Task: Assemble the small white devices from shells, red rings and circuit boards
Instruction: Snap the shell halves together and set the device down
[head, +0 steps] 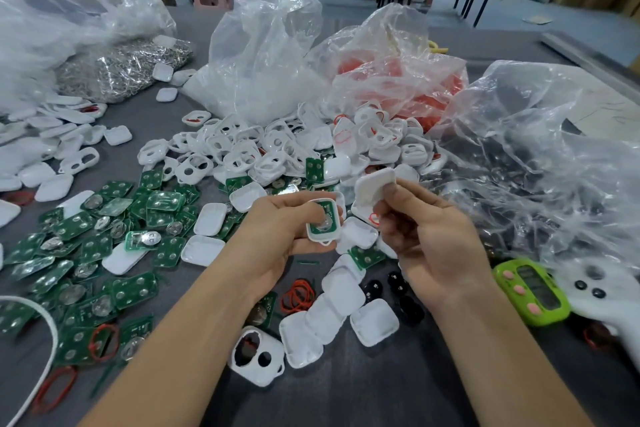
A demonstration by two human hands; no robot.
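My left hand [277, 229] grips a white shell with a green circuit board [323, 221] seated in it, open side facing up. Just to its right, my right hand [426, 236] pinches a plain white shell cover [374, 188] between thumb and fingers, held slightly above the other part. Loose green circuit boards [104, 246] with coin cells cover the table to the left. White shells with holes [242, 152] are heaped in the middle. Plain white covers [332, 315] lie below my hands. Red rings [298, 295] sit near my left wrist.
Clear plastic bags stand behind the heap: one with white parts [266, 55], one with red rings [398, 73], one crumpled at the right [540, 156]. A bag of metal clips [124, 69] lies far left. A green timer [533, 291] and black buttons [374, 288] sit at the right.
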